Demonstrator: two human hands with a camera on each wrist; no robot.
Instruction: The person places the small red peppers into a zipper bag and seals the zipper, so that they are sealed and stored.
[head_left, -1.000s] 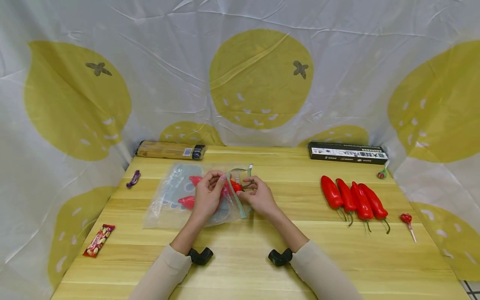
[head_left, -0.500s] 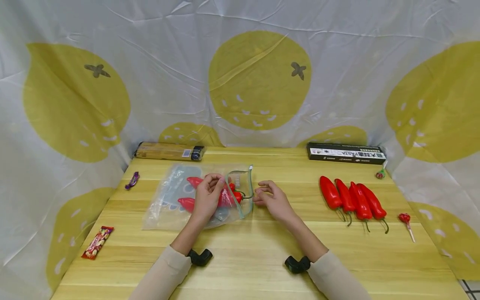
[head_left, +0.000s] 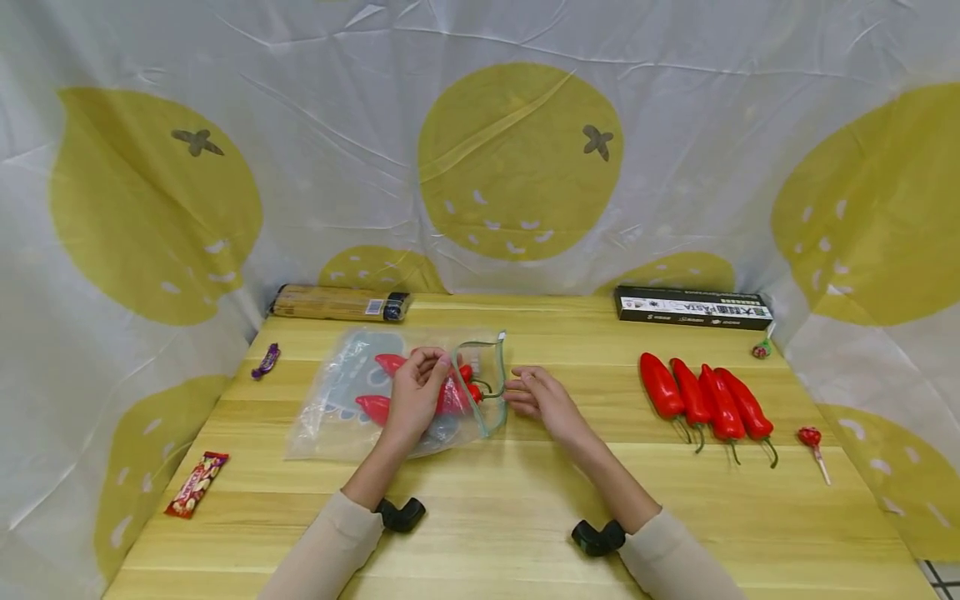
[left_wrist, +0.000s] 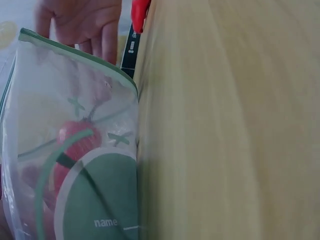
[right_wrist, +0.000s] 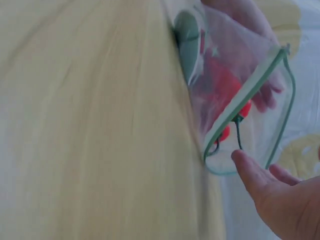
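Note:
A clear zip bag (head_left: 337, 421) with a green-edged mouth lies on the table, its mouth gaping to the right. Several red peppers (head_left: 453, 398) are inside, stems toward the mouth. With thumb and fingers, my left hand (head_left: 411, 396) pinches the bag's upper layer near the mouth and partly covers the peppers. Just right of the mouth, my right hand (head_left: 551, 407) has its fingers extended and holds nothing. In the right wrist view its thumb is close to a green pepper stem (right_wrist: 238, 134); whether they touch is unclear. Several more red peppers (head_left: 662, 387) lie in a row at the right.
At the back are a spaghetti pack (head_left: 330, 302) on the left and a black pasta box (head_left: 693, 307) on the right. Lollipops (head_left: 810, 436) lie along the right side. A purple wrapped candy (head_left: 266, 361) and a red snack bar (head_left: 197, 485) lie on the left.
My right hand has let go of the pepper at the bag's mouth and drawn back to the right, fingers straightening. My left hand has kept its grip on the bag.

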